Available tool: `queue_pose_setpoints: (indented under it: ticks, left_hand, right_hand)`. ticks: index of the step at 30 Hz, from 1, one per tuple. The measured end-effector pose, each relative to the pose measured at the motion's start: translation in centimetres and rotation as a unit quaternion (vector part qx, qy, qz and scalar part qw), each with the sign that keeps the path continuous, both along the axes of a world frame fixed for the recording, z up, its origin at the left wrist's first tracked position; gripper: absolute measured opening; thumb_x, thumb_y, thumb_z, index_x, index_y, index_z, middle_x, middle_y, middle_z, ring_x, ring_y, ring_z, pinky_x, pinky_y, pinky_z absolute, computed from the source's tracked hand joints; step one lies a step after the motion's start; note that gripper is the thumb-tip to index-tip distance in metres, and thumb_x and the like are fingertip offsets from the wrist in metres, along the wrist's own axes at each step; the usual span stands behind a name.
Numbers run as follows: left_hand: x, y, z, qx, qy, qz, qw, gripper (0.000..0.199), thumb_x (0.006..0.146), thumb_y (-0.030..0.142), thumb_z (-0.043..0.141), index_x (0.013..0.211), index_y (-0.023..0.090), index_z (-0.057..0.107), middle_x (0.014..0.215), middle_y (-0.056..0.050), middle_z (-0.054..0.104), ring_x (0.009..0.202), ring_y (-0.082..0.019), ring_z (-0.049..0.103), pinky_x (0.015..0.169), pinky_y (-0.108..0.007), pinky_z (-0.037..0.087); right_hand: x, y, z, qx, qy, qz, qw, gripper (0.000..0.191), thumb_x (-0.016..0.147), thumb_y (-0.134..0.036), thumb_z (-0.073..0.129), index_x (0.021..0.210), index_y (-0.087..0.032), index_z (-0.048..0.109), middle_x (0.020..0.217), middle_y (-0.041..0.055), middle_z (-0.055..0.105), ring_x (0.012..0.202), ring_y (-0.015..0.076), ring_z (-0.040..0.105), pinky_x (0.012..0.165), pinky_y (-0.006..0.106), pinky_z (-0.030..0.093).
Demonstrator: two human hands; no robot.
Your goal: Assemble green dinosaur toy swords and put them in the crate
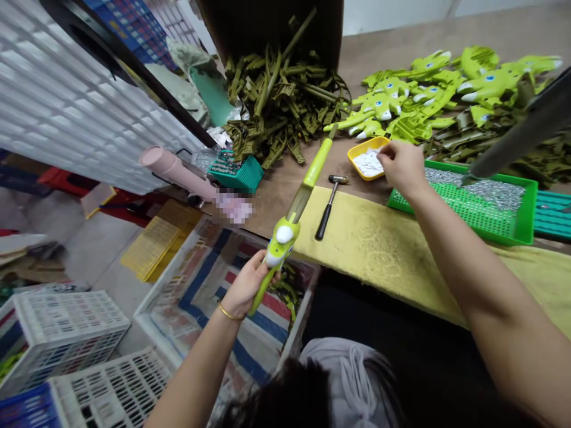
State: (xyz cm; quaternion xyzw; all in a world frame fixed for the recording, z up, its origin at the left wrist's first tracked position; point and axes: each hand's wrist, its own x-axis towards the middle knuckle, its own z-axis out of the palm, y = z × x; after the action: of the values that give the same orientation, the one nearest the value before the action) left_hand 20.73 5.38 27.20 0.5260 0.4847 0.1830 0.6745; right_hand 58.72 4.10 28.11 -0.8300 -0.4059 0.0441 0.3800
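Observation:
My left hand [250,280] is wrapped round the lower end of a long green and olive toy [284,238], which is held tilted over the table's front edge. My right hand [402,163] is pinched at the right rim of a yellow tray [373,145] with small white pieces; what its fingers hold is too small to make out. A hammer [329,209] with a black handle lies between the hands, partly on a yellow cloth [375,241]. Right of my right hand, a green basket [484,220] holds many small silvery metal parts.
Olive plastic parts [285,101] spill from a dark box at the back. Green toy pieces [401,98] are heaped at the back right. A teal basket [243,172] and a pink bottle [178,172] stand left. Below is a lined crate [154,309]; a dark bar [521,128] crosses the right.

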Motion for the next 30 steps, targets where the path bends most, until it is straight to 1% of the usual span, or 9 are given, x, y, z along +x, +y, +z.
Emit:
queue_pose_setpoints:
  ticks: [2, 5, 7, 9, 13, 19, 22, 24, 30]
  left_hand:
    - [1.3, -0.5, 0.2, -0.018, -0.021, 0.009, 1.0, 0.063, 0.062, 0.069, 0.075, 0.089, 0.016, 0.055, 0.062, -0.002, 0.062, 0.053, -0.011, 0.053, 0.051, -0.022, 0.04]
    - [3.5, -1.2, 0.1, -0.035, -0.053, 0.022, 0.998, 0.064, 0.063, 0.076, 0.069, 0.081, 0.017, 0.052, 0.054, 0.001, 0.056, 0.046, -0.008, 0.045, 0.047, -0.021, 0.036]
    - [4.6, -1.7, -0.2, -0.05, -0.067, 0.029, 0.996, 0.062, 0.066, 0.076, 0.067, 0.077, 0.018, 0.049, 0.051, 0.002, 0.053, 0.044, -0.008, 0.043, 0.046, -0.021, 0.035]
    - [5.3, -2.0, -0.4, -0.057, -0.075, 0.032, 0.995, 0.059, 0.069, 0.075, 0.065, 0.076, 0.018, 0.048, 0.05, 0.002, 0.052, 0.044, -0.008, 0.043, 0.046, -0.021, 0.035]
    - [5.5, -2.6, -0.6, -0.047, -0.073, 0.042, 0.995, 0.056, 0.072, 0.071, 0.065, 0.077, 0.018, 0.049, 0.053, 0.002, 0.052, 0.044, -0.009, 0.044, 0.044, -0.022, 0.033]
    - [5.4, -2.7, -1.3, -0.001, -0.054, 0.047, 0.997, 0.059, 0.07, 0.076, 0.062, 0.075, 0.018, 0.051, 0.052, 0.001, 0.053, 0.044, -0.009, 0.044, 0.044, -0.024, 0.033]
    - [5.4, -2.7, -1.7, -0.001, -0.044, 0.047, 0.998, 0.059, 0.069, 0.076, 0.063, 0.075, 0.018, 0.052, 0.052, 0.001, 0.053, 0.044, -0.01, 0.045, 0.044, -0.024, 0.034]
    - [5.3, -2.8, -1.9, -0.01, -0.034, 0.051, 0.998, 0.058, 0.071, 0.074, 0.064, 0.074, 0.018, 0.052, 0.051, 0.001, 0.054, 0.043, -0.009, 0.045, 0.044, -0.023, 0.034]
    - [4.7, -3.4, -3.0, -0.094, -0.057, 0.05, 0.993, 0.057, 0.075, 0.073, 0.061, 0.067, 0.017, 0.049, 0.047, 0.002, 0.05, 0.04, -0.008, 0.042, 0.042, -0.021, 0.032]
  right_hand:
    - [-4.3, -2.1, 0.6, 0.08, 0.097, 0.081, 0.989, 0.019, 0.078, -0.023, 0.061, 0.092, -0.016, 0.073, 0.089, 0.0083, 0.074, 0.079, 0.0191, 0.065, 0.077, 0.038, 0.051]
    - [-11.1, -5.6, 1.3, 0.113, 0.218, 0.243, 0.939, 0.019, 0.081, -0.028, 0.061, 0.092, -0.02, 0.074, 0.088, 0.0042, 0.075, 0.074, 0.0152, 0.066, 0.071, 0.032, 0.052]
    - [-14.1, -7.2, 1.3, 0.104, 0.249, 0.283, 0.92, 0.018, 0.082, -0.028, 0.06, 0.091, -0.02, 0.074, 0.088, 0.0035, 0.076, 0.071, 0.0132, 0.066, 0.068, 0.028, 0.052]
    - [-15.6, -7.9, 1.0, 0.095, 0.256, 0.289, 0.918, 0.018, 0.082, -0.026, 0.06, 0.091, -0.019, 0.074, 0.086, 0.0034, 0.076, 0.069, 0.012, 0.065, 0.066, 0.026, 0.051]
    - [-15.6, -7.7, 0.6, 0.092, 0.248, 0.286, 0.921, 0.017, 0.081, -0.026, 0.06, 0.088, -0.02, 0.074, 0.084, 0.0026, 0.076, 0.067, 0.0124, 0.065, 0.064, 0.026, 0.049]
    - [-15.1, -7.5, 1.5, 0.053, 0.226, 0.323, 0.918, 0.009, 0.08, -0.023, 0.06, 0.083, -0.019, 0.067, 0.074, 0.0002, 0.07, 0.061, 0.0106, 0.059, 0.058, 0.024, 0.042]
    - [-15.1, -7.3, 1.7, 0.032, 0.23, 0.343, 0.91, 0.003, 0.08, -0.02, 0.06, 0.079, -0.019, 0.063, 0.07, -0.0012, 0.066, 0.062, 0.0106, 0.057, 0.06, 0.025, 0.042]
    - [-15.2, -7.1, 1.4, 0.038, 0.248, 0.349, 0.903, 0.001, 0.08, -0.022, 0.06, 0.081, -0.021, 0.06, 0.071, -0.0017, 0.065, 0.064, 0.0115, 0.057, 0.063, 0.027, 0.044]
    - [-16.1, -5.7, -0.6, 0.047, 0.286, 0.371, 0.882, 0.011, 0.082, -0.024, 0.061, 0.088, -0.024, 0.052, 0.076, -0.0031, 0.064, 0.068, 0.0122, 0.06, 0.066, 0.029, 0.047]
